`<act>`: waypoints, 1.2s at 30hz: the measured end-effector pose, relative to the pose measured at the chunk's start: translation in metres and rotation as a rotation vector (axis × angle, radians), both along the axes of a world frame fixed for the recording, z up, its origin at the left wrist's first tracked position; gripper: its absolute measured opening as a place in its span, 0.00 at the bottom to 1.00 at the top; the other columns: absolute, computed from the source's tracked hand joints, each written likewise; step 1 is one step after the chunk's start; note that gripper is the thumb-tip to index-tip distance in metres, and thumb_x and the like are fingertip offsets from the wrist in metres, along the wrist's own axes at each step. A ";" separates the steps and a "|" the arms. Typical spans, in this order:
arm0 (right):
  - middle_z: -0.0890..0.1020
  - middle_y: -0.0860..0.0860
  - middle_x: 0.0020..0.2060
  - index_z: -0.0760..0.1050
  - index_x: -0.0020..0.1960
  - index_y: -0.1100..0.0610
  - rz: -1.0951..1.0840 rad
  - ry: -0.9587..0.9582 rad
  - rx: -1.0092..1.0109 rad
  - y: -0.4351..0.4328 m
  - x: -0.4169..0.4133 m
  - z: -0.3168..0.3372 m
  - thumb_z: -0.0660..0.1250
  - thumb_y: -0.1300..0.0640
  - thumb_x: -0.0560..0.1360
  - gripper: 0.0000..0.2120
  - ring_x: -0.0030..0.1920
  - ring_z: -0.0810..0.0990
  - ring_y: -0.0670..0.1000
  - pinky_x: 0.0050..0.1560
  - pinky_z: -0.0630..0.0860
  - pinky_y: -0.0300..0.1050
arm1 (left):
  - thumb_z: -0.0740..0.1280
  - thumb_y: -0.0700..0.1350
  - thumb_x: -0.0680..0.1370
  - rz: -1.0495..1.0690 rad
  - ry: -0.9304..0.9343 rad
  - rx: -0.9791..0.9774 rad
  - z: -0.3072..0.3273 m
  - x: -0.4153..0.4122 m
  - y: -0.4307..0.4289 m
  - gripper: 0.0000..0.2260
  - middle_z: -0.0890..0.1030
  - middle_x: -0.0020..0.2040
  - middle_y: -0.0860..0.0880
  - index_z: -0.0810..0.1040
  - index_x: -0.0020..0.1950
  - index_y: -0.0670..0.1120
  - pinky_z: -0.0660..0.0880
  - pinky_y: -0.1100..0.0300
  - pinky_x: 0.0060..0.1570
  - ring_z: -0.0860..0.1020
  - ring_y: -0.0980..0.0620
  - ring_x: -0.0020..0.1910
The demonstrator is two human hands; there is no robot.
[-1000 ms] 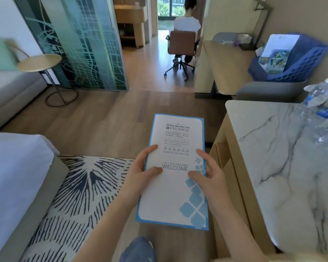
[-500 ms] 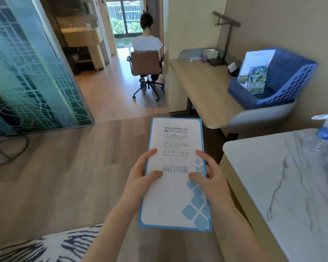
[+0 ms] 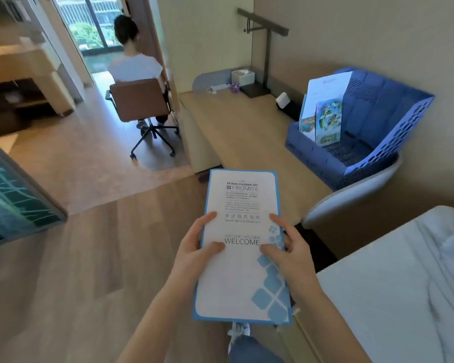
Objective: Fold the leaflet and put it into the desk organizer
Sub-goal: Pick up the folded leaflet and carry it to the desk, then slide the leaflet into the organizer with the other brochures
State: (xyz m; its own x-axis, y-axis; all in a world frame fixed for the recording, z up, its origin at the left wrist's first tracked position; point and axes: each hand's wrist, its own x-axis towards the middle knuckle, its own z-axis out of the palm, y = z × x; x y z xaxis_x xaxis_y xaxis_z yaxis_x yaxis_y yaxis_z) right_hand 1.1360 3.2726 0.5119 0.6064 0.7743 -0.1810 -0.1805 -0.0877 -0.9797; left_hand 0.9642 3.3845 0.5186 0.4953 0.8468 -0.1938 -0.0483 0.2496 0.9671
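The leaflet (image 3: 243, 279) is a tall white sheet with a blue border, printed "WELCOME", folded flat and held upright in front of me. My left hand (image 3: 194, 250) grips its left edge with the thumb on the front. Gripping the right edge the same way is my right hand (image 3: 288, 252). The desk organizer (image 3: 372, 142) is a blue perforated plastic file holder standing at the right end of the wooden desk (image 3: 236, 132), ahead and to the right of the leaflet. It holds a white sheet and two colourful brochures.
A person sits with their back to me on a brown swivel chair (image 3: 142, 106) left of the desk. A lamp stand (image 3: 266, 56) and tissue box (image 3: 243, 77) stand at the desk's back. A marble counter (image 3: 399, 297) lies at my right, a grey armchair (image 3: 351, 203) under the desk.
The view has swung to the right and moved closer to the desk; the organizer now looks larger and nearer. Both hands hold the leaflet as before.
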 end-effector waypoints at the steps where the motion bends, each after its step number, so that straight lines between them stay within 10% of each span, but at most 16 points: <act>1: 0.88 0.52 0.48 0.77 0.63 0.46 -0.014 0.013 0.000 0.019 0.014 0.001 0.70 0.73 0.71 0.28 0.46 0.87 0.55 0.40 0.84 0.45 | 0.71 0.36 0.67 -0.017 0.002 -0.004 0.001 0.015 0.022 0.27 0.85 0.57 0.46 0.80 0.60 0.60 0.81 0.46 0.51 0.83 0.45 0.51; 12: 0.86 0.39 0.47 0.76 0.63 0.45 -0.241 -0.038 -0.021 0.162 0.160 0.029 0.71 0.71 0.72 0.27 0.48 0.86 0.50 0.47 0.85 0.55 | 0.71 0.31 0.69 -0.257 -0.029 -0.005 0.031 0.194 0.202 0.27 0.81 0.63 0.42 0.79 0.62 0.55 0.80 0.47 0.54 0.81 0.40 0.58; 29: 0.87 0.56 0.52 0.76 0.63 0.44 -0.951 0.092 0.002 0.258 0.249 0.004 0.70 0.72 0.73 0.28 0.50 0.86 0.62 0.53 0.81 0.67 | 0.69 0.33 0.69 -0.968 0.049 0.043 0.008 0.416 0.351 0.27 0.82 0.62 0.47 0.78 0.63 0.56 0.78 0.54 0.54 0.82 0.50 0.56; 36: 0.85 0.52 0.53 0.74 0.63 0.44 -1.101 0.052 -0.079 0.273 0.260 0.006 0.71 0.70 0.74 0.27 0.47 0.87 0.55 0.45 0.85 0.56 | 0.69 0.36 0.65 -1.115 0.052 0.094 -0.004 0.467 0.361 0.28 0.82 0.62 0.57 0.80 0.58 0.63 0.77 0.60 0.50 0.81 0.56 0.58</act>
State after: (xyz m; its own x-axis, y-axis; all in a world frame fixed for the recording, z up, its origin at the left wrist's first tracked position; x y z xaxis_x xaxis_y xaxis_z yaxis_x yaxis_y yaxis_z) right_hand 1.3963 3.5460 0.5176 0.9472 -0.1990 -0.2513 -0.2389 0.0844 -0.9674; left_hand 1.4309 3.7450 0.5146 0.9794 -0.0532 -0.1950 0.1979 0.0543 0.9787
